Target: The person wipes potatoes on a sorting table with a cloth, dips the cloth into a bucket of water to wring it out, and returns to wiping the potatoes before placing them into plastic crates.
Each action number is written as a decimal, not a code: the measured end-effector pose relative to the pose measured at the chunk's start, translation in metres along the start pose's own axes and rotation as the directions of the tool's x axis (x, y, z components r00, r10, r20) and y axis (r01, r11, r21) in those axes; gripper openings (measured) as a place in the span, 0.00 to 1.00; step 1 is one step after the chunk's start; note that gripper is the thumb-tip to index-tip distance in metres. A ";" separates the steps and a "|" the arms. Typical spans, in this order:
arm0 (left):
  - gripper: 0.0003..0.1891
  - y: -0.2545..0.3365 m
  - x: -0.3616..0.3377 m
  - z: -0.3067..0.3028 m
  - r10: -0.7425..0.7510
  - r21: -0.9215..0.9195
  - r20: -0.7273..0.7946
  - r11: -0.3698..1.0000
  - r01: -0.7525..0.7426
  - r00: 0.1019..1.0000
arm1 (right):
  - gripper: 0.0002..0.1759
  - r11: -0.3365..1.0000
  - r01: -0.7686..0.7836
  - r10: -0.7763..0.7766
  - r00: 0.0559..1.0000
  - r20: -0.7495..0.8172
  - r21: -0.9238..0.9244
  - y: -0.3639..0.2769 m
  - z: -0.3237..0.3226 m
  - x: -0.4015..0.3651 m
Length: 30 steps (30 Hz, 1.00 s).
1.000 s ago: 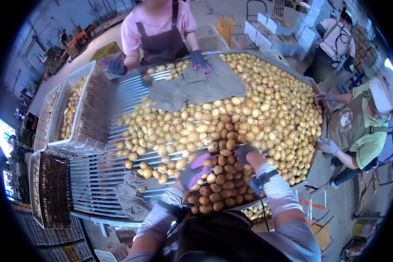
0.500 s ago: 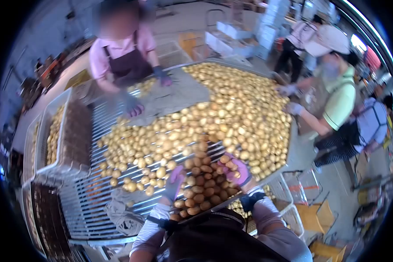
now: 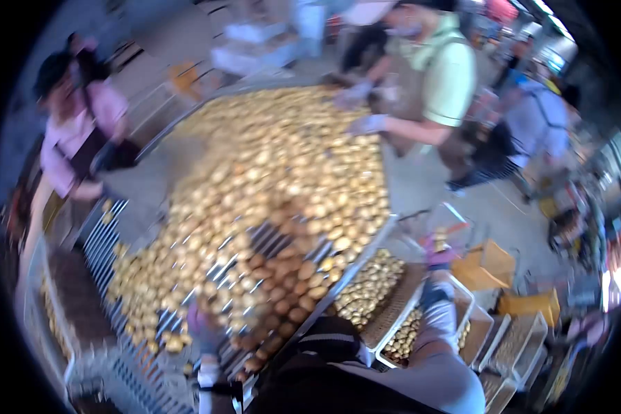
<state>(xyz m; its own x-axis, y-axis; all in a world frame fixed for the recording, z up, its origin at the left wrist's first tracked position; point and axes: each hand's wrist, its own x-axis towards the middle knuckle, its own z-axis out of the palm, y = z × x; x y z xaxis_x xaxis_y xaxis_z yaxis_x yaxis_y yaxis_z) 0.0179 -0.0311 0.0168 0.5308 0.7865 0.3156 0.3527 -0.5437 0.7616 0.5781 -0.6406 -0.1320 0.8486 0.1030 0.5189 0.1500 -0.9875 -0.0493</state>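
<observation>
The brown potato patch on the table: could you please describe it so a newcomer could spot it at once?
Start at the big roller table heaped with pale yellow potatoes. At its near edge, beside the person's gloved left hand, sits the brown potato patch. Its potatoes are a darker reddish brown than the yellow ones all around.

Left hand (image 3: 203, 330): purple glove worn, lower left of frame; detail lost to blur.
Left sleeve cover (image 3: 205, 376): white, seen below glove; dark strap (image 3: 219, 389) fitted near bottom edge.
Right hand (image 3: 437, 254): pink-purple glove worn, right of centre.
Dark band (image 3: 431, 290) fitted at right wrist.
Right sleeve cover (image 3: 440, 319): white; grey sleeve (image 3: 438, 376) seen below it.
Dark apron (image 3: 324, 379) worn, bottom centre.
</observation>
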 end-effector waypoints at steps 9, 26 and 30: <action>0.38 -0.006 -0.019 0.024 -0.034 0.623 0.048 0.782 -0.004 0.998 | 0.33 0.473 -0.091 -0.007 0.994 0.106 0.876 -0.298 -0.072 0.027; 0.44 0.035 -0.036 0.045 -0.189 0.519 0.374 0.854 -0.036 0.908 | 0.30 0.462 0.696 -0.799 0.596 -0.083 0.549 -0.601 -0.128 0.005; 0.45 0.045 -0.024 0.064 -0.247 0.564 0.395 0.826 -0.021 0.885 | 0.28 0.153 0.593 -0.823 0.520 -0.230 0.791 -0.660 -0.157 -0.040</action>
<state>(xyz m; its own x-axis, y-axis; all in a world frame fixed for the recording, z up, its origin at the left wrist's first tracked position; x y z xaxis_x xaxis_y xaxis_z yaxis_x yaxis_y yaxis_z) 0.0706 -0.0933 0.0073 0.6871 0.7144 -0.1323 0.7143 -0.6309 0.3030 0.3659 -0.0115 0.0137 0.2006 0.8384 0.5068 0.9270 0.0049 -0.3751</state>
